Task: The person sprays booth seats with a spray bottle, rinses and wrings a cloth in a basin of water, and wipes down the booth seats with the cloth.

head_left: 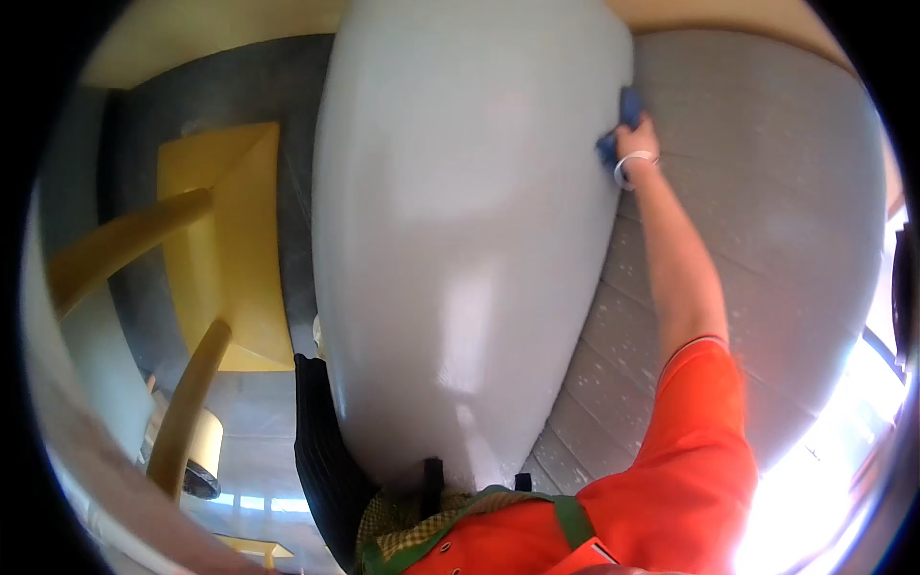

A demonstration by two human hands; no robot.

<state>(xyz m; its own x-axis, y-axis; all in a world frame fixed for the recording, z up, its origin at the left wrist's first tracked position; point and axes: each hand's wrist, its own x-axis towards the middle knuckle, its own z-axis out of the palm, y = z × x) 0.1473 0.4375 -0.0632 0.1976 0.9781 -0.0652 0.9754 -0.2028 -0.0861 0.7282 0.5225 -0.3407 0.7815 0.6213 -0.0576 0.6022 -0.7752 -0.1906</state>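
Note:
My right hand (636,142) is stretched far forward at the right edge of a large, smooth, light grey surface (460,192). Its fingers are closed on a blue cloth (628,107), which lies against that edge, with one part above the hand and another to its left. A white band circles the wrist. Glossy reflections run down the middle of the grey surface. My left hand does not show in the picture.
A yellow piece (225,259) with two thick yellow bars stands at the left. Right of the grey surface lies a darker grey, speckled, lined surface (757,182). A pale cylindrical container (206,441) is at the lower left.

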